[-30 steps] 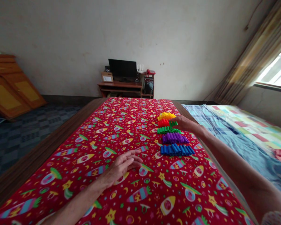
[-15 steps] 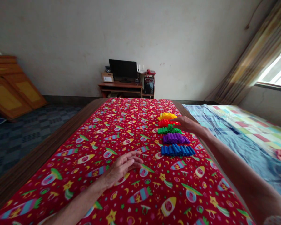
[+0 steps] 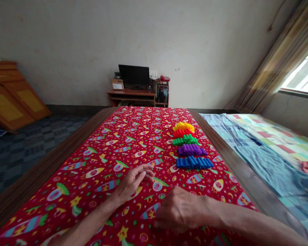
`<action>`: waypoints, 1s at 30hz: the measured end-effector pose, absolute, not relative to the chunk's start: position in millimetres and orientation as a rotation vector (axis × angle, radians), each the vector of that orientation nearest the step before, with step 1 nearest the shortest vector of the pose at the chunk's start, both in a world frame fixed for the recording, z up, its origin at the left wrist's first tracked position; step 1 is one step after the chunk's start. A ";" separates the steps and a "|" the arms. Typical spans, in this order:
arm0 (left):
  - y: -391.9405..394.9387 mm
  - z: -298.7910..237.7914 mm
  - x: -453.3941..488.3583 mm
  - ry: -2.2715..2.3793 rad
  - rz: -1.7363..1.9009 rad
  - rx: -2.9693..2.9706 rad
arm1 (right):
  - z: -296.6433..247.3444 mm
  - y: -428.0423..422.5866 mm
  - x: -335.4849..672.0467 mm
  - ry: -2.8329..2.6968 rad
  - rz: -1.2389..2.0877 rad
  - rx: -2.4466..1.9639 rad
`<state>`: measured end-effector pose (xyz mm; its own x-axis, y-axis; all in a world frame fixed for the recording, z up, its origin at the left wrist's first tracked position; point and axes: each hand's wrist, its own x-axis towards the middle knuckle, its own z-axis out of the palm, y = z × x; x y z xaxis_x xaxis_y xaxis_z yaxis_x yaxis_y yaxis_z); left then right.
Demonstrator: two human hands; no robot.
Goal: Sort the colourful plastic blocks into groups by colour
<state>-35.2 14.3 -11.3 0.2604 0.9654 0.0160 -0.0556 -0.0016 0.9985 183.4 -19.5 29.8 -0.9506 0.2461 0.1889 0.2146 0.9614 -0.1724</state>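
My left hand (image 3: 135, 181) hovers just over or rests on the red patterned cloth (image 3: 143, 123), fingers loosely stretched and apart, nothing in them. To its right is my right hand (image 3: 178, 210), back upward, slightly blurred. Its fingers curl down and inward, so whatever they hold is hidden. Beyond it, short tubes lie in rows sorted by colour: blue tubes (image 3: 194, 162) nearest, then purple tubes (image 3: 192, 149), green tubes (image 3: 185, 140), red tubes (image 3: 182, 133) and yellow tubes (image 3: 183, 126) farthest. Neither hand touches these rows.
The cloth covers a long table with a dark wooden edge (image 3: 222, 145). A bed with blue and checked covers (image 3: 259, 160) stands along the right. At the far wall is a desk (image 3: 130, 93) with a monitor (image 3: 134, 76). A wooden cabinet (image 3: 14, 95) stands at left.
My right hand has come back from beside the red and green tubes to the near part of the cloth, next to my left hand. My left hand has hardly moved.
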 end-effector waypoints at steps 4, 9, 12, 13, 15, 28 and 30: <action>15.6 -13.1 -33.7 1.133 1.160 1.683 | -3.3 -34.8 148.9 -2.962 0.269 -0.365; 17.9 -24.8 -33.0 1.127 1.110 1.934 | -15.3 -28.2 141.4 -2.873 0.305 -0.410; 20.5 -35.5 -35.1 1.143 1.016 2.225 | -19.2 -27.8 143.7 -2.844 0.257 -0.344; 21.3 -38.3 -35.8 1.157 0.999 2.311 | -20.3 -27.9 144.3 -2.843 0.248 -0.331; 22.7 -41.5 -36.6 1.189 0.980 2.428 | -22.2 -27.7 145.1 -2.855 0.234 -0.317; 25.3 -32.4 -33.5 1.208 0.990 2.591 | -21.7 -25.6 148.4 -2.865 0.295 -0.328; 25.8 -33.2 -34.3 1.203 0.986 2.595 | -19.6 -25.6 148.6 -2.868 0.294 -0.338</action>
